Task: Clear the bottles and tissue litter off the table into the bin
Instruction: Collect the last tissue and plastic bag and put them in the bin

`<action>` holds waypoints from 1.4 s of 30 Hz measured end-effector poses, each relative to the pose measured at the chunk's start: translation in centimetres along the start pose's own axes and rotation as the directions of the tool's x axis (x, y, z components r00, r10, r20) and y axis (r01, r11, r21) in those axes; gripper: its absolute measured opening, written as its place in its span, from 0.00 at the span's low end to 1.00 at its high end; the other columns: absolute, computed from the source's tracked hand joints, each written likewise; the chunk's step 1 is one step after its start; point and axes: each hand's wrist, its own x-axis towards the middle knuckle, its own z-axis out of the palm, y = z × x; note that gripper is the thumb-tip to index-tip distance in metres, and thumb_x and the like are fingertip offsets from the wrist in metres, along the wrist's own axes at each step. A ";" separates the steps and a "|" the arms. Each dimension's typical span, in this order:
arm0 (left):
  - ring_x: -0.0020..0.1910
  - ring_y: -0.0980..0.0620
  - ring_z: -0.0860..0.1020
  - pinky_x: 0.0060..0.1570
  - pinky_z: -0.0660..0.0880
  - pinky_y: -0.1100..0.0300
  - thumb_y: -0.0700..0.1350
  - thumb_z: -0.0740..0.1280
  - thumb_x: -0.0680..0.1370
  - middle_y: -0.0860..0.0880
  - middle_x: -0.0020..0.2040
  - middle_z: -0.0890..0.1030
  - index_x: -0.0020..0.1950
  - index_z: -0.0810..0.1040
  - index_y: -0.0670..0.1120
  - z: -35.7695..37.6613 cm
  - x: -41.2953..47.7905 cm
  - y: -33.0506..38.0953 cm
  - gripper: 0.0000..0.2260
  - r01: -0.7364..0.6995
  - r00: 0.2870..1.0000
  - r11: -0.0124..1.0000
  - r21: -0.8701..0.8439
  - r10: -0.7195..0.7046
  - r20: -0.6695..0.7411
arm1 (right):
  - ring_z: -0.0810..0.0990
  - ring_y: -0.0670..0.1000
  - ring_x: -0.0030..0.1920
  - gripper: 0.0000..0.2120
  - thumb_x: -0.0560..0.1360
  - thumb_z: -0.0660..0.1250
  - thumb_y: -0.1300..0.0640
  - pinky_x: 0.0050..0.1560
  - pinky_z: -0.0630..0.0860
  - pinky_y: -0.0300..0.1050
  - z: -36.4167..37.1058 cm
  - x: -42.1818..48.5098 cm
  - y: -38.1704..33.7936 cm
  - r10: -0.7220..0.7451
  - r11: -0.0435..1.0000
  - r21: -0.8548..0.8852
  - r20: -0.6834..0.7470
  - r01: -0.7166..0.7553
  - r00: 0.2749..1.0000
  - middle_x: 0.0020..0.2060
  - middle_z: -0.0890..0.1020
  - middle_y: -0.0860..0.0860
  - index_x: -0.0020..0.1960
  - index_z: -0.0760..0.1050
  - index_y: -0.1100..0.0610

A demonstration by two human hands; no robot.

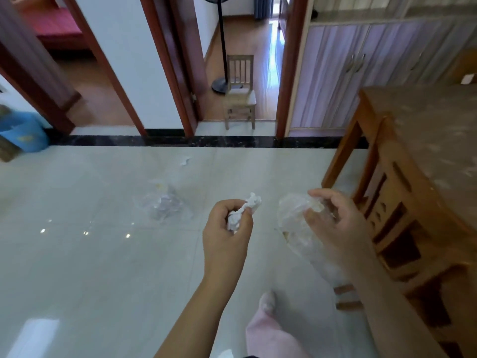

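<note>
Left hand (227,228) curled closed around a crumpled white tissue (244,211), one twisted end of it sticking out above the fingers. Right hand (333,218) raised beside it, fingers bent and pinching a clear plastic bottle (294,220) near its upper end; bottle hanging slanted, lower part blurred and partly hidden behind the forearm. Both hands held in the air above the pale tiled floor (103,254), not above any worktop. Wooden worktop (426,140) at the right edge of the view, just beside the right hand, with carved openings in its side. Farther out on the floor, a second clear plastic bottle (165,202) lying on its side, well apart from the hands, blurred. Beyond it a small white scrap (185,161), probably tissue, near the dark floor strip. Blue bin (23,133) far at the left edge, by the wall, well apart from both hands and from the litter. Small wooden chair (240,91) standing in a doorway ahead, with the black pole of a standing fan (223,47) just behind it. Pink trouser leg (268,332) and a foot visible at the bottom.
</note>
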 end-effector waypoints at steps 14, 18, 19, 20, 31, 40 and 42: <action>0.29 0.64 0.71 0.28 0.67 0.74 0.36 0.66 0.75 0.55 0.35 0.77 0.39 0.76 0.51 12.4 23.2 2.8 0.10 -0.017 0.995 0.999 -0.034 0.020 0.095 | 0.74 0.43 0.49 0.13 0.68 0.64 0.47 0.45 0.71 0.34 1.4 24.6 3.5 0.074 0.997 0.027 -0.022 -0.073 0.997 0.47 0.75 0.44 0.52 0.70 0.44; 0.30 0.64 0.73 0.29 0.68 0.74 0.37 0.66 0.75 0.56 0.36 0.78 0.39 0.76 0.52 14.7 31.1 2.1 0.10 -0.018 0.993 0.999 -0.027 0.021 0.118 | 0.74 0.40 0.47 0.18 0.64 0.61 0.41 0.41 0.69 0.24 3.5 31.6 4.4 0.085 0.996 0.016 -0.066 -0.084 0.994 0.46 0.74 0.39 0.52 0.70 0.45; 0.30 0.64 0.73 0.29 0.68 0.74 0.37 0.66 0.75 0.56 0.36 0.78 0.39 0.76 0.52 15.1 32.8 2.1 0.10 -0.023 0.992 0.999 -0.027 0.027 0.121 | 0.74 0.40 0.47 0.21 0.63 0.59 0.39 0.40 0.69 0.24 4.0 33.2 4.4 0.083 0.997 0.008 -0.077 -0.082 0.994 0.46 0.74 0.39 0.53 0.70 0.46; 0.31 0.64 0.73 0.29 0.69 0.74 0.37 0.66 0.75 0.56 0.36 0.78 0.39 0.76 0.52 15.5 35.1 2.0 0.10 -0.032 0.991 0.999 -0.028 0.035 0.126 | 0.74 0.40 0.47 0.22 0.62 0.58 0.38 0.39 0.69 0.25 4.6 35.3 4.4 0.087 0.996 -0.001 -0.085 -0.087 0.993 0.46 0.73 0.39 0.53 0.70 0.46; 0.31 0.66 0.73 0.29 0.70 0.74 0.39 0.67 0.74 0.55 0.35 0.77 0.40 0.76 0.52 22.4 56.9 4.7 0.08 -0.082 0.957 0.995 -0.052 0.093 0.273 | 0.72 0.35 0.48 0.12 0.65 0.64 0.49 0.41 0.66 0.23 8.3 56.1 4.5 0.147 0.989 0.020 -0.200 -0.145 0.969 0.47 0.75 0.42 0.47 0.69 0.38; 0.31 0.63 0.72 0.31 0.69 0.72 0.37 0.66 0.75 0.58 0.33 0.78 0.40 0.76 0.54 33.7 65.5 5.2 0.11 -0.073 0.892 0.995 -0.074 0.099 0.441 | 0.75 0.41 0.47 0.12 0.64 0.65 0.52 0.44 0.69 0.30 4.7 65.7 9.9 0.250 0.968 0.100 -0.375 -0.229 0.893 0.47 0.78 0.45 0.45 0.71 0.39; 0.30 0.62 0.71 0.29 0.68 0.71 0.37 0.65 0.75 0.61 0.31 0.77 0.40 0.76 0.53 37.2 67.1 5.7 0.10 -0.070 0.871 0.994 -0.079 0.100 0.481 | 0.75 0.42 0.48 0.12 0.68 0.68 0.54 0.45 0.69 0.34 2.9 68.1 11.6 0.253 0.967 0.108 -0.399 -0.229 0.881 0.48 0.78 0.46 0.45 0.71 0.40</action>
